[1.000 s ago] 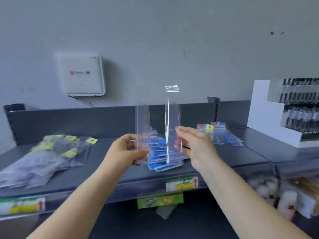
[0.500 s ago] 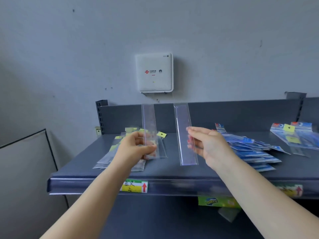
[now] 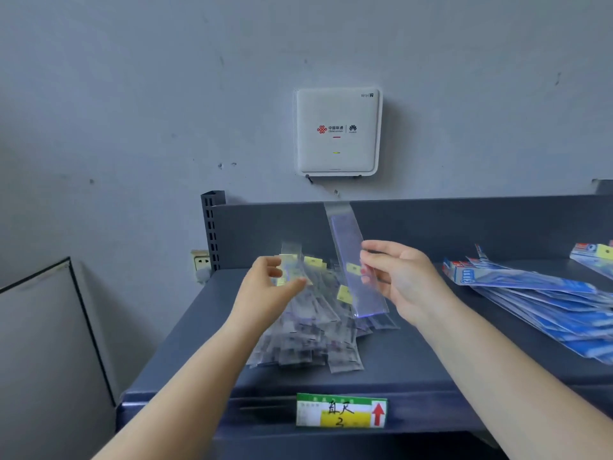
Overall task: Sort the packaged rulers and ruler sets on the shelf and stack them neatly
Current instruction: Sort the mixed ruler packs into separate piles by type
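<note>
A loose pile of clear packaged rulers [image 3: 308, 336] with yellow tags lies on the grey shelf [image 3: 414, 356]. My left hand [image 3: 270, 287] is just above the pile's far end and pinches a clear ruler packet [image 3: 292, 257] between thumb and fingers; the packet's top sticks up behind the fingers. My right hand [image 3: 403, 280] pinches a second clear ruler packet [image 3: 348, 247], held tilted over the pile's right side with its lower end close to the pile. A fanned stack of blue ruler sets [image 3: 547, 300] lies on the shelf to the right.
More blue packets [image 3: 593, 254] lie at the far right edge. A green and yellow price tag [image 3: 341, 410] hangs on the shelf front. A white router box [image 3: 336, 131] is on the wall, a socket [image 3: 200, 260] by the shelf post, a grey board [image 3: 49, 343] at left.
The view has swung left and closer to the clear ruler pile. My left hand has lowered its packet onto the pile. My right hand has tilted its packet and brought it over the pile.
</note>
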`<state>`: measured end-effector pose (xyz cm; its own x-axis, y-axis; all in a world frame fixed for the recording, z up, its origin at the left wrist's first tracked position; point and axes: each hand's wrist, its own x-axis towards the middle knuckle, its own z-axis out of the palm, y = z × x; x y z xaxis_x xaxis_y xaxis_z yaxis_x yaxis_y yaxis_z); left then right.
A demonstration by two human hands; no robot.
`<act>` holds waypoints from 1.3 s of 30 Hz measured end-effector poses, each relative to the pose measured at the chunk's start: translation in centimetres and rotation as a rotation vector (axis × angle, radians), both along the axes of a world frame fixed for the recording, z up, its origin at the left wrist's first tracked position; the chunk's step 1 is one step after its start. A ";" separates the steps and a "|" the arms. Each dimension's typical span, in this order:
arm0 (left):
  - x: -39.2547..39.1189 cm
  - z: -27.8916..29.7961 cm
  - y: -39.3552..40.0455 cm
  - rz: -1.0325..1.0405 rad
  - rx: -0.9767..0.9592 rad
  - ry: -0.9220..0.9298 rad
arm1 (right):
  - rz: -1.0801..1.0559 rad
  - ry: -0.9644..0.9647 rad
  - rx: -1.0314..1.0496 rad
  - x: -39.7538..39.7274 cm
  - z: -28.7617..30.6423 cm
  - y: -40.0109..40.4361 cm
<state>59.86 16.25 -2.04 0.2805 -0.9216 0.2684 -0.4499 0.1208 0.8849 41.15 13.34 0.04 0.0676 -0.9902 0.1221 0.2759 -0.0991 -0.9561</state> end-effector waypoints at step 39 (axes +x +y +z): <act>-45.6 0.3 -1.4 -0.184 -0.307 -1.198 | -0.536 1.729 -0.355 -43.9 -0.2 5.5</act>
<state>14.30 14.88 -1.73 -0.4145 -0.7753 0.4765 -0.9068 0.3961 -0.1444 -2.71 18.85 -0.17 0.0537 -0.8915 0.4497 -0.9973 -0.0704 -0.0206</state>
